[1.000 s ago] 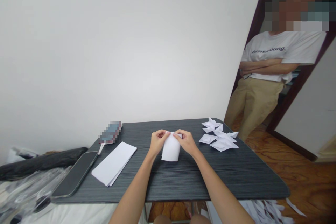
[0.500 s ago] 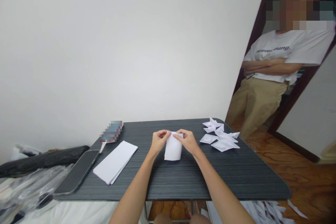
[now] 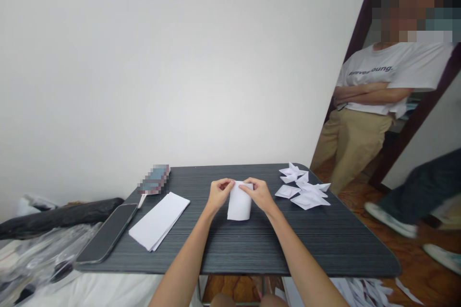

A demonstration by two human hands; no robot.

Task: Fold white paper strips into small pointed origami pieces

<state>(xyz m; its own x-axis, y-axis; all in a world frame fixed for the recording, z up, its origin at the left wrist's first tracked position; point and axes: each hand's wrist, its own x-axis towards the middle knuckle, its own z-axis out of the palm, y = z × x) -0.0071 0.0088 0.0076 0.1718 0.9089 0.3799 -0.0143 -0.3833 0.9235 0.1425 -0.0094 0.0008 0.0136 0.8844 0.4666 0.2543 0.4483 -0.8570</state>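
A folded sheet of white paper [image 3: 239, 205] is held over the middle of the dark table [image 3: 245, 254]. My left hand [image 3: 219, 193] pinches its top left corner between thumb and fingers. At the top right, my right hand [image 3: 258, 193] grips the same sheet, thumb lying on its face. The lower end of the paper curves and hangs free towards me. To the right lie several folded paper boats [image 3: 310, 198], grouped near the table's far right corner. A stack of white paper strips [image 3: 159, 221] rests left of my hands.
A black phone [image 3: 108, 234] lies along the left edge, with a pixelated object [image 3: 154, 180] behind it. Plastic-wrapped items [image 3: 39, 254] sit beyond that edge. A person with folded arms [image 3: 370, 91] stands at the right; another person's leg and shoes [image 3: 392, 219] show nearby. Paper scraps [image 3: 363, 292] lie below.
Another person's dark trouser leg and light shoes have come into view at the right. My hands keep their hold on the paper, almost unmoved. The view has shifted slightly.
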